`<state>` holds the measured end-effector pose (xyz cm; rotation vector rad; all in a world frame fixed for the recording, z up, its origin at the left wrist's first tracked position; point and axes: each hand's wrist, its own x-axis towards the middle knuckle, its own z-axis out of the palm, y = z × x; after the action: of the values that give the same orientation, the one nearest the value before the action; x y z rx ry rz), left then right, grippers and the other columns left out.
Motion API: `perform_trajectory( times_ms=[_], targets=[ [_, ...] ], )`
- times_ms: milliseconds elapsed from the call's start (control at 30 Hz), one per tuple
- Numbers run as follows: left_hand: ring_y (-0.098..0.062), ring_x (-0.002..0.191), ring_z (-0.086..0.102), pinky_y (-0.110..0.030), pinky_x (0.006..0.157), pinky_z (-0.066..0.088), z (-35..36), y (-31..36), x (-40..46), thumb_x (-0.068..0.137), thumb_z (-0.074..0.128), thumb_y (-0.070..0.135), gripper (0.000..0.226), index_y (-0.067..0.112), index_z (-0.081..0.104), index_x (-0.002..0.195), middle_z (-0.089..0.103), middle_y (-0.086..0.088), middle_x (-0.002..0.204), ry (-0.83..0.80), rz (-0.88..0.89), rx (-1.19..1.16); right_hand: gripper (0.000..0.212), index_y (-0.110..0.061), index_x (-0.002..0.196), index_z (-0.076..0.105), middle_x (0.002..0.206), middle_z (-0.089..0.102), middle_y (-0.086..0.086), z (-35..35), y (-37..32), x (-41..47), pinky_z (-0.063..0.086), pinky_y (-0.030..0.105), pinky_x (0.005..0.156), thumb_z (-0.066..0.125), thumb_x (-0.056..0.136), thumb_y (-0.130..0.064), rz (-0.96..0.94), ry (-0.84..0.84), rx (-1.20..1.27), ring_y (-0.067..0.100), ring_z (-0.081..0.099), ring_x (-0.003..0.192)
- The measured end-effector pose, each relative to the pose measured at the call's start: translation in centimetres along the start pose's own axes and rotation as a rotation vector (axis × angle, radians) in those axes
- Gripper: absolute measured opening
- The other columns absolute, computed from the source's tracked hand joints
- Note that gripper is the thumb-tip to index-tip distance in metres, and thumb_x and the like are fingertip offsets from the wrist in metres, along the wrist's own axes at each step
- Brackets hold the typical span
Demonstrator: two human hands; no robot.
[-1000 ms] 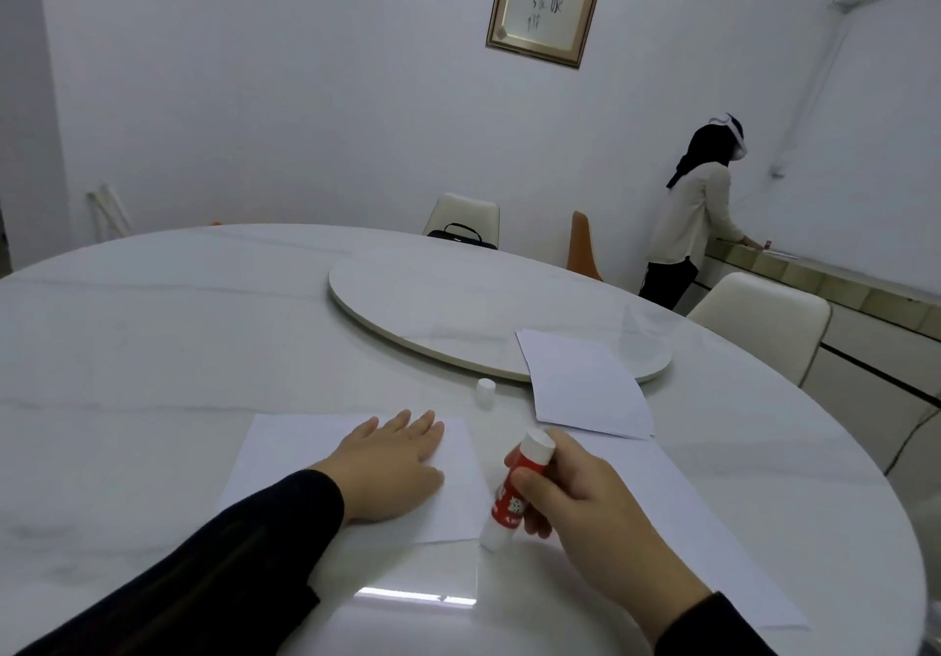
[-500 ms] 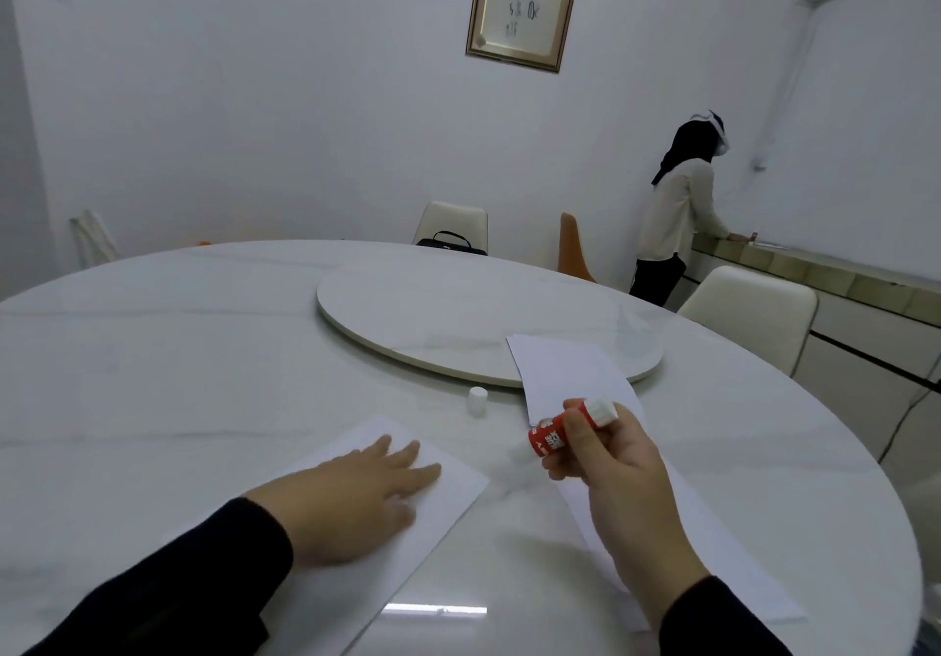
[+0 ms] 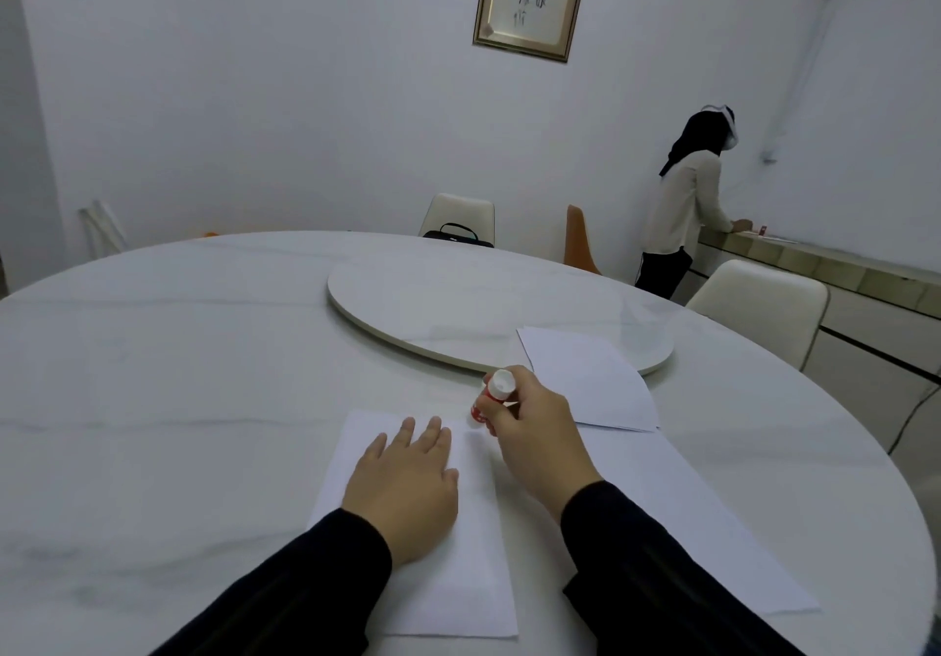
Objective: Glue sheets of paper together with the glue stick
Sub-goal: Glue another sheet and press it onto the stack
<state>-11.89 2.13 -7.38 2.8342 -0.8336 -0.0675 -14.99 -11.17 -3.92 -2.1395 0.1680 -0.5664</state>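
Observation:
A white sheet of paper (image 3: 458,574) lies on the round white table (image 3: 178,375) in front of me. My left hand (image 3: 405,490) rests flat on it, fingers spread. My right hand (image 3: 534,441) grips a red glue stick (image 3: 491,396), tilted with its white end up, at the sheet's far right corner. A second sheet (image 3: 687,518) lies under my right forearm. A third sheet (image 3: 585,375) lies half on the turntable edge. The glue stick's cap is hidden.
A raised round turntable (image 3: 458,309) fills the table's middle. Chairs stand at the far side (image 3: 461,215) and at the right (image 3: 758,304), plus an orange one (image 3: 578,240). A person (image 3: 687,207) stands at a counter in the back right corner.
My right hand has swung the glue stick down and left to the near sheet's corner. The sheet under my left hand has turned and shifted toward the middle.

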Motion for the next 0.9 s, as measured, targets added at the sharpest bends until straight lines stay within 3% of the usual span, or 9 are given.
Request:
perform_trajectory(
  times_ms=[133,267,400,600,767,900],
  targets=[
    [-0.018,0.148,-0.003,-0.038,0.120,0.001,0.1,0.1,0.0,0.099,0.016,0.031,0.055,0.019,0.003,0.151,-0.002,0.004,0.161,-0.001,-0.007,0.007,0.009,-0.013,0.097,0.057,0.091,0.069,0.004,-0.1,0.3,-0.3,0.048,0.027,0.075,0.050,0.090,-0.012,0.001,-0.052,-0.064,0.019,0.063,0.083],
    [-0.018,0.148,-0.003,-0.038,0.120,0.001,-0.1,0.1,0.0,0.099,0.015,0.032,0.055,0.019,0.002,0.151,-0.003,0.004,0.161,-0.013,-0.004,-0.002,0.007,-0.009,0.094,0.056,0.081,0.070,0.001,-1.0,-0.3,-1.6,0.046,0.022,0.069,0.051,0.090,-0.011,-0.053,-0.101,-0.065,0.000,0.057,0.064],
    [-0.018,0.148,-0.003,-0.038,0.120,0.001,-0.1,0.1,0.1,0.099,0.015,0.032,0.055,0.019,0.002,0.151,-0.003,0.003,0.161,-0.019,-0.003,-0.003,0.003,-0.012,0.087,0.056,0.077,0.071,0.001,-2.0,-1.1,-4.3,0.052,0.030,0.074,0.054,0.089,-0.014,-0.084,-0.126,-0.090,0.009,0.062,0.071],
    [-0.018,0.148,-0.004,-0.038,0.120,0.000,-0.3,0.1,0.1,0.099,0.014,0.030,0.055,0.018,0.001,0.151,-0.004,0.003,0.161,-0.034,0.003,-0.007,0.003,-0.020,0.085,0.057,0.076,0.066,-0.023,-3.7,-2.3,-9.9,0.045,0.012,0.065,0.058,0.088,-0.020,-0.122,-0.141,-0.134,-0.002,0.060,0.070],
    [-0.018,0.148,-0.005,-0.038,0.120,-0.001,-0.4,0.0,0.2,0.099,0.017,0.031,0.056,0.018,0.000,0.151,-0.005,0.002,0.161,-0.043,0.008,-0.029,0.017,-0.026,0.084,0.057,0.081,0.067,0.006,-4.3,-2.0,-11.8,0.051,0.027,0.069,0.057,0.075,-0.041,-0.071,-0.156,-0.086,0.018,0.062,0.075],
    [-0.010,0.147,-0.002,-0.030,0.118,-0.001,-2.6,-1.5,-0.6,0.100,0.029,0.033,0.054,0.032,0.008,0.150,0.001,0.011,0.160,-0.125,0.128,-0.275,0.015,-0.034,0.087,0.056,0.086,0.067,0.002,-5.2,-1.3,-11.7,0.051,0.029,0.069,0.057,0.074,-0.041,-0.035,-0.183,-0.022,0.016,0.061,0.068]
  ],
)
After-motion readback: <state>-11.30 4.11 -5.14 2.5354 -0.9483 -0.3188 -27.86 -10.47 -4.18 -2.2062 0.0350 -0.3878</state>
